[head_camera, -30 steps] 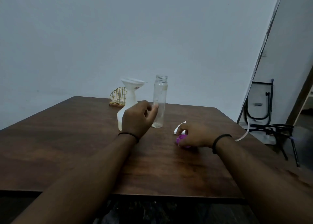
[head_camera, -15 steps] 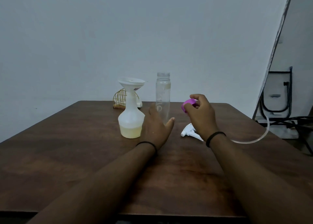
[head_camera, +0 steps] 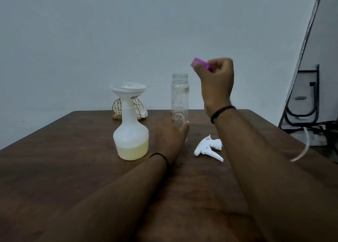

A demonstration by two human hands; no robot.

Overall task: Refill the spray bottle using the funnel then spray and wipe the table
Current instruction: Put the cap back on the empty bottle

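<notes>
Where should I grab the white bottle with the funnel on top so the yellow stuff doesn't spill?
Hold the spray bottle around its narrow neck, just under the funnel, probably coming from the left, since the left hand and the clear bottle crowd its right. It stands upright; the round base looks too wide for a small hand.

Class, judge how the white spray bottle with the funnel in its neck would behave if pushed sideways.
The spray bottle probably resists tipping: wide base, liquid low down. The funnel sits loosely on top, so it may wobble or fall. Smooth plastic would likely slide on the table.
</notes>
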